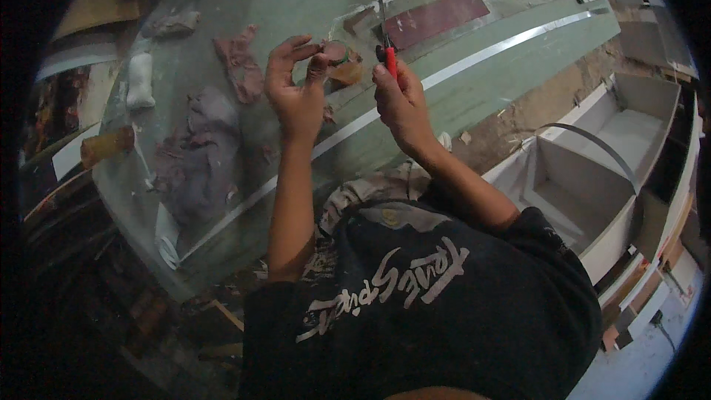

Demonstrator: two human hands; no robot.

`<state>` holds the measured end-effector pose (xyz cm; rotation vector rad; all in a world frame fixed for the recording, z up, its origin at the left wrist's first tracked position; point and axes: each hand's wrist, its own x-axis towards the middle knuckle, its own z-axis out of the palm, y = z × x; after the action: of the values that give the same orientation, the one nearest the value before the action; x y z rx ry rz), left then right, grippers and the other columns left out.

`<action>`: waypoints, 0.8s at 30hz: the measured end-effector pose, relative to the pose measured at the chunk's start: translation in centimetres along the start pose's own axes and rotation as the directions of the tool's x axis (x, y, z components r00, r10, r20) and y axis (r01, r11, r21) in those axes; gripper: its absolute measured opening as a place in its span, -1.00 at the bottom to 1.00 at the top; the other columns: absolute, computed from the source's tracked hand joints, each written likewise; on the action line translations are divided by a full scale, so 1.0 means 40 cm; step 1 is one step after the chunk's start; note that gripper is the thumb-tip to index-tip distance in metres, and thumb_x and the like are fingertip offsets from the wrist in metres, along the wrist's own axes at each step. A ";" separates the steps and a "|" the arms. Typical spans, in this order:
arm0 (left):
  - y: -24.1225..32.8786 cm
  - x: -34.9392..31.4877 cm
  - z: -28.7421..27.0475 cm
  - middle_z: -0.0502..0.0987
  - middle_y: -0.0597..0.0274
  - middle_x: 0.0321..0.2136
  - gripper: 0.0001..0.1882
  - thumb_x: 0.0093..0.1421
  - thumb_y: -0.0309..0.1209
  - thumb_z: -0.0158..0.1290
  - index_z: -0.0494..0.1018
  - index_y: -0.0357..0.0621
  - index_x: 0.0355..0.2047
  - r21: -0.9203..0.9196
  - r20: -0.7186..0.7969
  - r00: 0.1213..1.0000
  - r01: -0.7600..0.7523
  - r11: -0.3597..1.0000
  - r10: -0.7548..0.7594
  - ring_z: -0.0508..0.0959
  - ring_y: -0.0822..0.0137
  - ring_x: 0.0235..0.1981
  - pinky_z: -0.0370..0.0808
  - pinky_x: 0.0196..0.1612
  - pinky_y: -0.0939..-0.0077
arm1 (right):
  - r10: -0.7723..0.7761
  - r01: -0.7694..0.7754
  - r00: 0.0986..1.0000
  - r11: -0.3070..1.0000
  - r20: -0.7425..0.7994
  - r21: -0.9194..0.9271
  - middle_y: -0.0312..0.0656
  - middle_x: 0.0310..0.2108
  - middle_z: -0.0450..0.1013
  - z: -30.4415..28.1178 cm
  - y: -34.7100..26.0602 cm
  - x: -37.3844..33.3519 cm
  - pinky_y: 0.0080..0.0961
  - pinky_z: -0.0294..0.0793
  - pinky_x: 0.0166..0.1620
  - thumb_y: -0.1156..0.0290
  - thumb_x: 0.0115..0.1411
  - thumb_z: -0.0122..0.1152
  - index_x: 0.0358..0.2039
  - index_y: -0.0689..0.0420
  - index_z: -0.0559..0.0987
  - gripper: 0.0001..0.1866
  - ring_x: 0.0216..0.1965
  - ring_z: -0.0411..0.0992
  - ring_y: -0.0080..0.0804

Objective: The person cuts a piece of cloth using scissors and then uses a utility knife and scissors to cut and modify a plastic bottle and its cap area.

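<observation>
Both bare forearms (292, 200) reach forward, the left hand (295, 89) curving thumb (317, 68) and fingers (295, 52) toward each other, the right hand (401, 104) curled into a fist, thumb forward.

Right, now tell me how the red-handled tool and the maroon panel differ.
The red-handled tool is slender; the maroon panel is broad and rectangular. The tool is gripped in the right hand; the panel lies on the green tabletop. The tool pairs red with a dark shaft; the panel is mostly maroon. Both show reddish colour.
</observation>
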<state>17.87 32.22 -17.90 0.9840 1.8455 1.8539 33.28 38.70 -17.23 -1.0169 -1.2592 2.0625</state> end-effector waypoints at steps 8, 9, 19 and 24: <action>0.019 -0.005 -0.016 0.55 0.18 -0.18 -0.53 0.16 -0.32 0.25 0.39 -0.25 0.02 -0.106 0.078 0.991 0.120 0.987 -0.112 0.56 0.38 -0.14 0.48 -0.04 0.46 | -0.002 0.007 0.999 0.994 0.043 -0.111 -0.43 -0.47 0.20 0.004 0.019 -0.079 -0.61 0.20 -0.34 0.20 0.35 0.04 -0.31 0.15 0.40 -0.74 -0.40 0.14 -0.65; 0.011 -0.003 -0.021 0.55 0.17 -0.18 -0.51 0.16 -0.32 0.25 0.38 -0.24 0.03 -0.103 0.084 0.991 0.109 0.989 -0.100 0.56 0.37 -0.12 0.48 -0.04 0.43 | 0.009 -0.004 0.999 0.994 0.046 -0.107 -0.43 -0.48 0.20 0.002 0.026 -0.083 -0.61 0.19 -0.35 0.20 0.35 0.04 -0.31 0.15 0.40 -0.74 -0.41 0.14 -0.65; 0.150 0.121 0.006 0.59 0.19 -0.25 -0.54 0.03 -0.40 0.25 0.50 -0.01 -0.01 0.601 0.591 0.800 -0.349 0.719 -0.106 0.59 0.33 -0.20 0.49 -0.10 0.40 | 0.119 -0.101 0.990 0.972 -0.073 0.213 -0.54 -0.66 0.11 -0.043 0.015 -0.067 -0.69 -0.01 -0.66 0.15 0.35 0.03 -0.35 -0.01 0.33 -0.77 -0.71 0.03 -0.75; 0.163 0.160 0.031 0.59 0.24 -0.42 -0.69 0.05 -0.44 0.22 0.58 -0.03 -0.14 0.605 0.473 0.864 -0.173 0.777 -0.176 0.58 0.38 -0.35 0.50 -0.20 0.44 | 0.100 -0.066 0.985 0.972 -0.142 0.225 -0.52 -0.67 0.12 -0.078 -0.007 -0.068 -0.69 -0.03 -0.68 0.14 0.34 0.04 -0.36 -0.02 0.31 -0.76 -0.72 0.02 -0.75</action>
<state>15.71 36.82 -10.22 1.5060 2.1191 0.7886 37.40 38.41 -16.97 -1.1161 -0.9031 2.0872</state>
